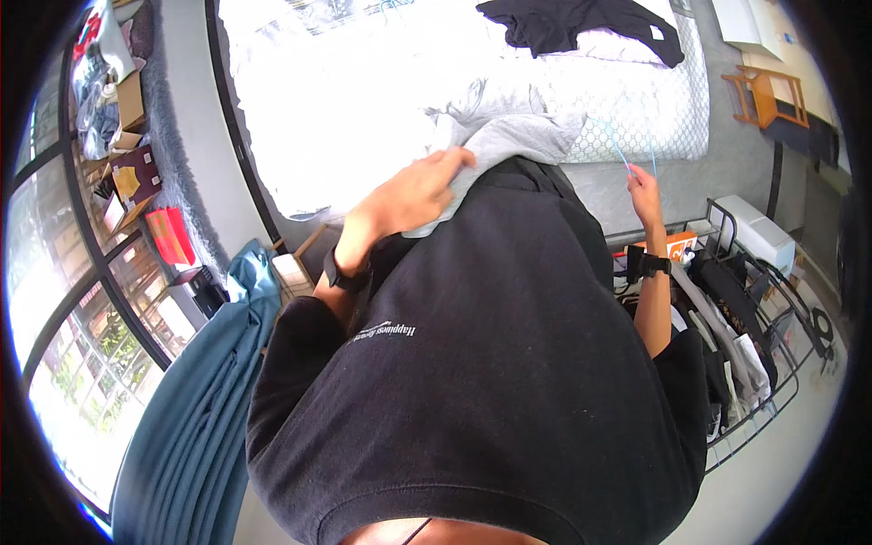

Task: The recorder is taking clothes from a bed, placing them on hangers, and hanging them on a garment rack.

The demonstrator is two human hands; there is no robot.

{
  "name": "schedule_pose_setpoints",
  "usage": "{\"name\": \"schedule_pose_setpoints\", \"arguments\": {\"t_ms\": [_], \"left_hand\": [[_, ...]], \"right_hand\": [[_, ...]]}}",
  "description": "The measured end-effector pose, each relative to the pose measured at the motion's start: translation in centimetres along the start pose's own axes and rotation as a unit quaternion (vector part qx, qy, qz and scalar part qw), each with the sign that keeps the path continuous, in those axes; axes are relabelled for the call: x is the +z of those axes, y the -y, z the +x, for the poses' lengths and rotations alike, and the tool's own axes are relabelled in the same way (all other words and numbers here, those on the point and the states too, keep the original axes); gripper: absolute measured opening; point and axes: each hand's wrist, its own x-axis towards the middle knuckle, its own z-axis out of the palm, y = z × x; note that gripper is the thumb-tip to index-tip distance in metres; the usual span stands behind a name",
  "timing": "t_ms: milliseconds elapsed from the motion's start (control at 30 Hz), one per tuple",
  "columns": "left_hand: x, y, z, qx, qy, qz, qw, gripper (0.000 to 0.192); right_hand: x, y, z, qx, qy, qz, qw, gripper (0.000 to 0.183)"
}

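My left hand (422,187) lies on a grey cloth garment (521,136) at the near edge of the bed, its fingers bent over the fabric; whether it grips the cloth is not plain. Out to the right, my right hand (644,187) pinches a thin light-blue wire hanger (618,144), whose far part is faint against the patterned bedding. A black garment (579,24) with a small white tag lies farther back on the white bed (327,116). More light-blue hangers (395,5) show at the top edge of the view.
At right stands a black metal rack (790,381) hung with clothes, with a white box (756,225) beside it. A wooden chair (766,95) is at the upper right. On the left are a blue-green curtain (197,402), a red bag (170,235) and an open cardboard box (129,101) near the windows.
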Motion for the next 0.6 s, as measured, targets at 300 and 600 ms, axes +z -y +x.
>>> {"name": "schedule_pose_setpoints", "arguments": {"t_ms": [300, 600], "left_hand": [[0.6, 0.0, 2.4, -0.035, 0.032, 0.032, 0.998, 0.061], [-1.4, 2.1, 8.2, 0.038, -0.178, -0.053, 0.982, 0.084]], "right_hand": [[-1.8, 11.7, -2.3, -0.128, -0.142, 0.007, 0.981, 0.025], [-2.9, 23.0, -6.2, -0.267, -0.12, 0.07, 0.954, 0.028]]}}
